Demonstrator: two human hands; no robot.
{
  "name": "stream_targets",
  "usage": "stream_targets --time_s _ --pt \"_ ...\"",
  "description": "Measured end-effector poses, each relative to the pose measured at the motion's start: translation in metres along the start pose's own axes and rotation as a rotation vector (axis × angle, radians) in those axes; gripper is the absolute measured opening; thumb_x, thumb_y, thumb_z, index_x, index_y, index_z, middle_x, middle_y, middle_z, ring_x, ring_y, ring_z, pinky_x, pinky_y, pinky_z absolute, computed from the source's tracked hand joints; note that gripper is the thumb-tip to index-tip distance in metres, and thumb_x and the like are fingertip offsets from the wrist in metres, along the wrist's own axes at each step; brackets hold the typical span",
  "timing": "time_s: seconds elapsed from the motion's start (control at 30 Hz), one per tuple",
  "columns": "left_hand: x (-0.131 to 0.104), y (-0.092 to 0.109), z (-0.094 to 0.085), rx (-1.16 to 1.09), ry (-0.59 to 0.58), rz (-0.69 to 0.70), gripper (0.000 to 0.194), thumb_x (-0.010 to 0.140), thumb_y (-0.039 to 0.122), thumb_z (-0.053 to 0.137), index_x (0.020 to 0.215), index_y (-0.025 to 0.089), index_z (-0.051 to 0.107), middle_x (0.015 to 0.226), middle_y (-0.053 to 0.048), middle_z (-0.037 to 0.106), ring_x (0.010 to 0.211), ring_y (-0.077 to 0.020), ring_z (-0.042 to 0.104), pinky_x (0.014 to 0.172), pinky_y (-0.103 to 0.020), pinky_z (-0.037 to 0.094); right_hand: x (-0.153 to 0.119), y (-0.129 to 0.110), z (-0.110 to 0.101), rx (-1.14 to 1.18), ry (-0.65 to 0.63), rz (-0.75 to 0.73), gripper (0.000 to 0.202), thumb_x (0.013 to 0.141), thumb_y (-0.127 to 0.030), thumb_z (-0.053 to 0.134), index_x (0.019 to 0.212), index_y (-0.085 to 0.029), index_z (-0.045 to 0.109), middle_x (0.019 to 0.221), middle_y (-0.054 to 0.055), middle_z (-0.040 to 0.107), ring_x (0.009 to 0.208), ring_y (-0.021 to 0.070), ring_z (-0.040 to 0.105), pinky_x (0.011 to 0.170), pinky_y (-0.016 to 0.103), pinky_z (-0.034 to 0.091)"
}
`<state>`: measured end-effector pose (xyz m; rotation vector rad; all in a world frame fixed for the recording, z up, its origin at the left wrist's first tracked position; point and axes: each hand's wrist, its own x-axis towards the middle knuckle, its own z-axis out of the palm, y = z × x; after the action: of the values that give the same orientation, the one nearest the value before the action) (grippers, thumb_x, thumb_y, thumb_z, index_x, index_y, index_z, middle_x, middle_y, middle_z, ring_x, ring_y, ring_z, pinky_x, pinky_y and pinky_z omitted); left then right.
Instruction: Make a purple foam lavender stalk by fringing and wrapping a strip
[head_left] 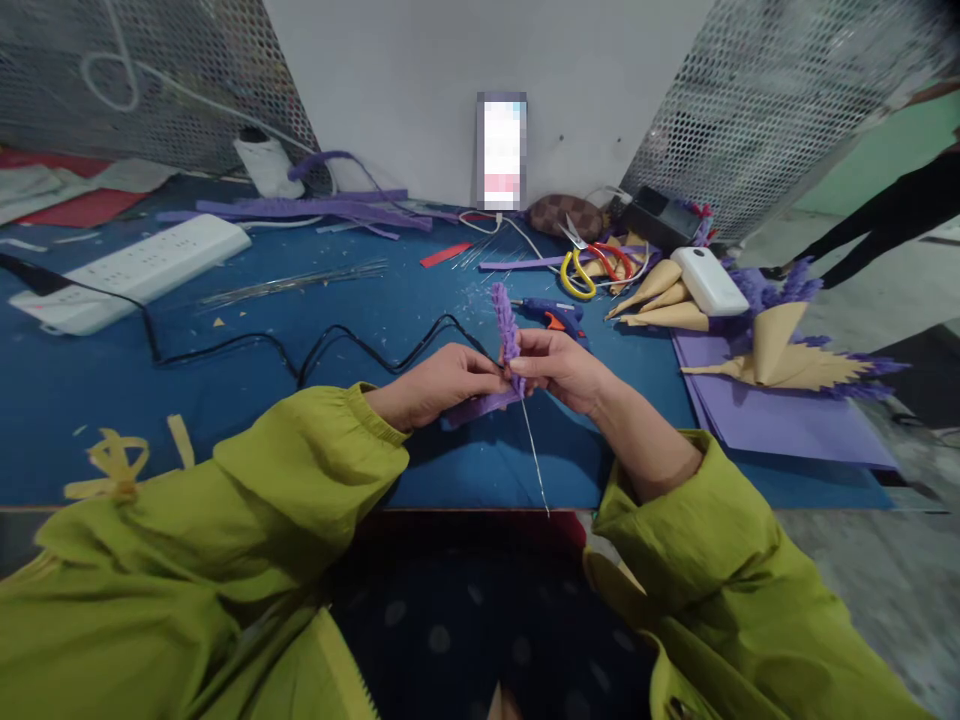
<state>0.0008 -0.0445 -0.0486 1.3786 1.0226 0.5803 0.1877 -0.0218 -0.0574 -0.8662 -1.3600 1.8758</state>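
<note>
A fringed purple flower spike [505,315] stands nearly upright between my two hands, above the blue table. Its thin wire stem [535,450] slants down past the table's front edge. My right hand [559,368] pinches the spike from the right, fingers closed round it. From the left, my left hand [450,382] is closed at the spike's base, on a purple paper strip [484,407] that hangs out to the lower left. Just behind my right hand lies a blue glue gun [553,312].
Scissors [577,272], brown paper cones [660,300], a white box [709,282] and a wrapped purple bunch [795,365] on purple sheets [795,425] lie right. A power strip [142,270], black cable [360,345] and wires [300,283] lie left. A phone [501,150] stands behind.
</note>
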Motion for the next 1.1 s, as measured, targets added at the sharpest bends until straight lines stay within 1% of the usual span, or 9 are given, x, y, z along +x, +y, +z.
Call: stream_targets --time_s 0.13,0.23,0.33,0.47,0.63,0.73,0.87,1.0,1.1 --pt "-0.002 0.003 0.002 0.027 0.005 -0.060 0.018 0.072 0.030 0.071 0.069 0.013 0.076 0.048 0.002 0.056 0.040 -0.0059 0.036 0.040 -0.022 0.025 0.000 0.002 0.000 -0.055 -0.025 -0.019 0.025 0.063 -0.029 0.083 0.073 -0.015 0.065 0.061 -0.004 0.059 0.052 0.0070 0.052 0.048 0.017 0.043" --pt "-0.001 0.001 0.003 -0.003 0.034 -0.054 0.013 0.070 0.026 0.072 0.066 0.014 0.076 0.053 0.001 0.062 0.045 -0.0058 0.041 0.045 -0.021 0.030 0.001 0.004 0.002 -0.106 -0.016 -0.054 0.026 0.064 -0.032 0.082 0.072 -0.016 0.063 0.060 -0.004 0.057 0.052 0.0075 0.050 0.048 0.018 0.042" --pt "0.001 -0.002 0.003 -0.037 0.067 -0.063 0.011 0.067 0.025 0.074 0.068 0.014 0.076 0.057 0.000 0.064 0.049 -0.0066 0.044 0.048 -0.021 0.032 0.002 0.004 0.005 -0.158 0.025 -0.096 0.029 0.065 -0.035 0.081 0.070 -0.017 0.058 0.059 -0.005 0.055 0.052 0.0080 0.050 0.048 0.020 0.041" --pt "0.002 -0.003 0.003 -0.079 0.073 -0.106 0.016 0.067 0.026 0.073 0.075 0.013 0.077 0.061 -0.002 0.067 0.051 -0.0083 0.048 0.049 -0.022 0.034 0.003 0.005 0.007 -0.223 0.101 -0.138 0.033 0.065 -0.038 0.080 0.068 -0.018 0.054 0.058 -0.005 0.051 0.053 0.0085 0.048 0.048 0.021 0.039" --pt "0.001 -0.001 0.003 -0.180 0.089 -0.130 0.012 0.067 0.023 0.072 0.073 0.013 0.076 0.063 -0.003 0.066 0.052 -0.0085 0.051 0.049 -0.021 0.036 0.005 0.007 0.006 -0.283 0.175 -0.172 0.034 0.066 -0.037 0.079 0.067 -0.019 0.051 0.058 -0.006 0.049 0.053 0.0087 0.046 0.050 0.023 0.039" --pt "0.000 0.002 0.004 -0.175 0.070 -0.130 0.014 0.067 0.024 0.074 0.074 0.013 0.075 0.056 0.001 0.060 0.045 -0.0063 0.045 0.042 -0.020 0.031 0.006 0.009 0.005 -0.322 0.205 -0.195 0.035 0.067 -0.037 0.079 0.067 -0.019 0.048 0.057 -0.006 0.048 0.052 0.0085 0.044 0.049 0.023 0.038" --pt "-0.004 0.004 0.007 -0.082 0.090 -0.114 0.018 0.069 0.028 0.075 0.076 0.012 0.074 0.045 0.006 0.046 0.035 -0.0044 0.033 0.034 -0.020 0.021 0.007 0.012 0.008 -0.332 0.205 -0.201 0.036 0.068 -0.037 0.078 0.066 -0.020 0.046 0.056 -0.007 0.047 0.051 0.0086 0.044 0.048 0.023 0.036" --pt "-0.004 0.002 0.011 -0.023 0.141 -0.071 0.018 0.070 0.028 0.073 0.076 0.011 0.074 0.043 0.006 0.043 0.033 -0.0044 0.032 0.032 -0.020 0.020 0.007 0.013 0.011 -0.312 0.213 -0.202 0.037 0.066 -0.036 0.079 0.066 -0.020 0.046 0.056 -0.007 0.047 0.050 0.0081 0.043 0.048 0.023 0.034" --pt "-0.003 0.000 0.012 -0.016 0.151 -0.074 0.018 0.070 0.028 0.072 0.077 0.012 0.075 0.043 0.006 0.044 0.033 -0.0047 0.032 0.032 -0.020 0.020 0.007 0.012 0.013 -0.300 0.217 -0.199 0.037 0.066 -0.037 0.079 0.066 -0.019 0.047 0.056 -0.007 0.048 0.050 0.0084 0.045 0.048 0.023 0.035"
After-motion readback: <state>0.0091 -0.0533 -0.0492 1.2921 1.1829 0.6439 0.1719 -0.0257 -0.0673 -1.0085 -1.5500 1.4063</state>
